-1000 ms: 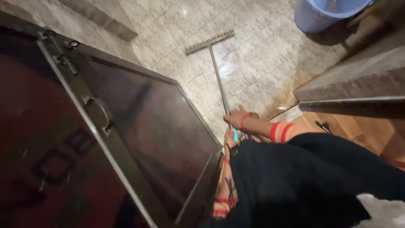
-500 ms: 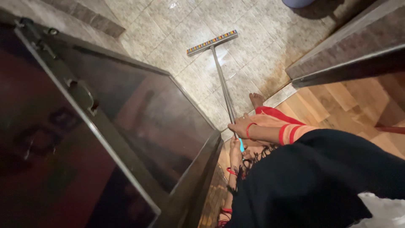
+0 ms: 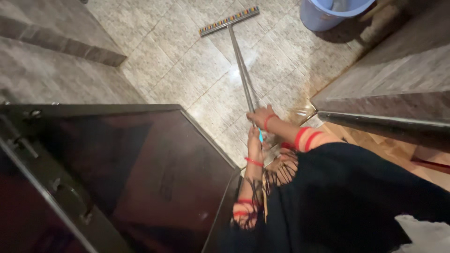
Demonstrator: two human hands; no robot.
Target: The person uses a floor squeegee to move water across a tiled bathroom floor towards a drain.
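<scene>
Gripping the floor wiper's (image 3: 229, 21) metal handle, right hand (image 3: 260, 116) above left hand (image 3: 255, 144), fingers clamped, the person has its head at 12 o'clock on wet, glossy tiles (image 3: 187, 70), wiping seemingly unfinished.

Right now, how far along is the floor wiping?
Done: the tiles along the wiper's handle shine wet. In hand: the right hand and left hand both grip the floor wiper, its head near the blue bucket. Left: a brownish stain lines the tiled wall; the rest I cannot judge.
</scene>
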